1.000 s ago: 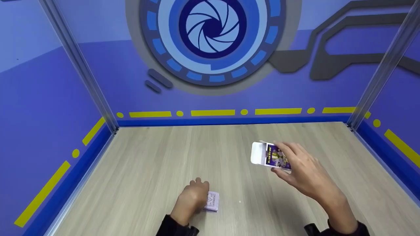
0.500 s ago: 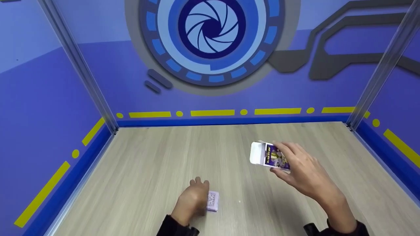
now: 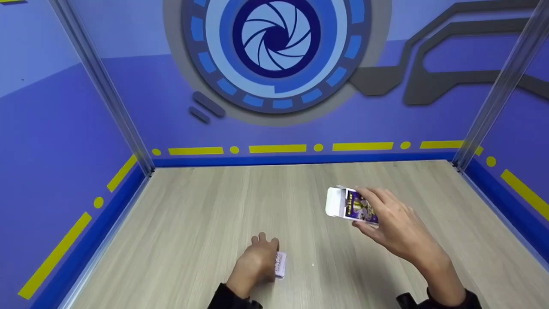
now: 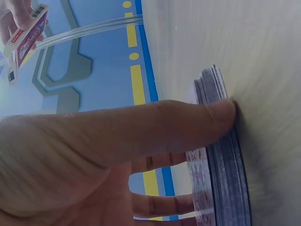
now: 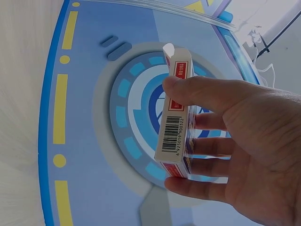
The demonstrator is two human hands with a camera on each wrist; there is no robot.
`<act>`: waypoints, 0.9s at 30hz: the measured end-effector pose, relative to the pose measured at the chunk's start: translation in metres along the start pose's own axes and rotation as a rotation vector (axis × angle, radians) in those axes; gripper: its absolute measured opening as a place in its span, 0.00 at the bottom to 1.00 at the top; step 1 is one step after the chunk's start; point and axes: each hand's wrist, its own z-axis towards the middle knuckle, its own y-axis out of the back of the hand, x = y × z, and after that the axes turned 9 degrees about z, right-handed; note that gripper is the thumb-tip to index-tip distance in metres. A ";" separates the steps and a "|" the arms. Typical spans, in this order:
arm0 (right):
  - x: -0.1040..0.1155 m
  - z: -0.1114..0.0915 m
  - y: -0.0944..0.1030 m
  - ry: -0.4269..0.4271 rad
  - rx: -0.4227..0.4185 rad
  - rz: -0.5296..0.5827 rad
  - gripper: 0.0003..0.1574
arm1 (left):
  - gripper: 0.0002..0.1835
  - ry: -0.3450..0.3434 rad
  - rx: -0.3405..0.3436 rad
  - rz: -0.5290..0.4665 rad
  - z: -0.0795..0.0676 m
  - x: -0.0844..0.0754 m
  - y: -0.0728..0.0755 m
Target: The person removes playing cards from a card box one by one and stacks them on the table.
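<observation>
A deck of playing cards (image 3: 280, 265) with patterned backs is at the front middle of the table, partly covered by my left hand (image 3: 257, 259). In the left wrist view my thumb presses one edge of the deck (image 4: 228, 174) while the fingers reach its opposite side. To the right, above the tabletop, my right hand (image 3: 401, 225) grips a card box (image 3: 360, 206) with a purple and yellow picture. Its white end flap hangs open toward the left. The right wrist view shows the thumb on the barcode side of the box (image 5: 171, 134). I cannot see into the box.
A light wood-grain tabletop (image 3: 206, 206) lies under both hands. Blue printed panels (image 3: 240, 133) with yellow dashes stand at the back and both sides, joined by clear corner posts (image 3: 107, 86).
My left hand has shifted slightly right over the deck, covering more of it, and the deck looks a little tilted. My right hand and the card box have hardly moved.
</observation>
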 end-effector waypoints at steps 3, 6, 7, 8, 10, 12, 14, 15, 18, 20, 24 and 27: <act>0.000 0.000 0.000 0.004 -0.001 0.002 0.46 | 0.34 -0.002 0.008 -0.004 0.000 0.001 0.000; 0.000 0.001 0.000 0.003 0.000 0.005 0.46 | 0.35 -0.009 0.011 -0.037 -0.002 0.004 0.002; 0.000 0.001 0.000 0.002 0.001 0.005 0.46 | 0.36 -0.010 0.011 -0.048 -0.003 0.005 0.004; 0.000 0.001 -0.001 0.003 0.000 0.005 0.46 | 0.38 -0.011 0.006 -0.062 -0.004 0.006 0.006; 0.000 0.002 -0.001 0.002 0.002 0.006 0.46 | 0.41 -0.021 -0.018 -0.095 -0.008 0.008 0.012; 0.000 0.003 -0.001 0.001 0.001 0.007 0.47 | 0.41 -0.042 -0.069 -0.136 -0.013 0.009 0.020; 0.001 0.003 -0.002 0.000 0.001 0.007 0.47 | 0.36 -0.093 -0.188 -0.167 -0.016 0.008 0.029; 0.001 0.003 -0.002 -0.001 0.001 0.007 0.48 | 0.31 -0.124 -0.266 -0.199 -0.017 0.006 0.033; 0.001 0.003 -0.003 0.001 0.001 0.003 0.49 | 0.13 -0.236 -0.552 -0.309 -0.017 -0.004 0.043; 0.001 0.002 -0.005 0.000 0.006 -0.001 0.50 | 0.08 -0.315 -0.709 -0.425 -0.018 -0.012 0.049; 0.005 0.001 -0.009 0.000 0.025 -0.009 0.51 | 0.15 -0.433 -0.784 -0.715 -0.028 -0.025 0.057; 0.008 0.002 -0.015 0.034 0.024 -0.018 0.51 | 0.12 -0.449 -0.719 -0.930 -0.036 -0.034 0.060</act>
